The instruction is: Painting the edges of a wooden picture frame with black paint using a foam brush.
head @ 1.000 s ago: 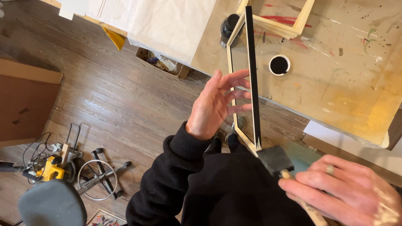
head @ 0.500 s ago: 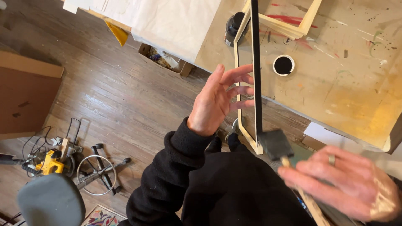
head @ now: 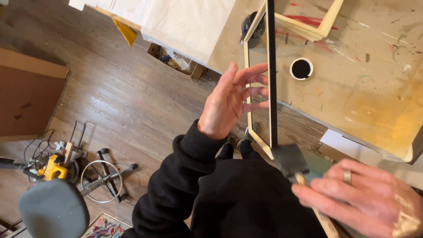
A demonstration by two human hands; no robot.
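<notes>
My left hand point(head: 231, 102) holds a wooden frame point(head: 257, 88) upright on its edge, fingers spread against its inner side. The frame's outer edge point(head: 271, 75) is painted black; its other faces are bare pale wood. My right hand point(head: 365, 202) grips the wooden handle of a foam brush point(head: 291, 160), whose dark grey head touches the frame's near bottom corner. A small round cup of black paint point(head: 301, 68) stands on the work table point(head: 370, 92) just right of the frame.
More bare wooden frames point(head: 315, 22) lie stacked at the table's far side. White cloth point(head: 176, 17) covers another table. On the wood floor are a brown board point(head: 26, 99), a yellow power tool point(head: 50, 165), a grey stool point(head: 53, 209) and a box point(head: 176, 59).
The frame has been turned a little more upright and closer. My right hand has slid the brush head up to the frame's bottom corner.
</notes>
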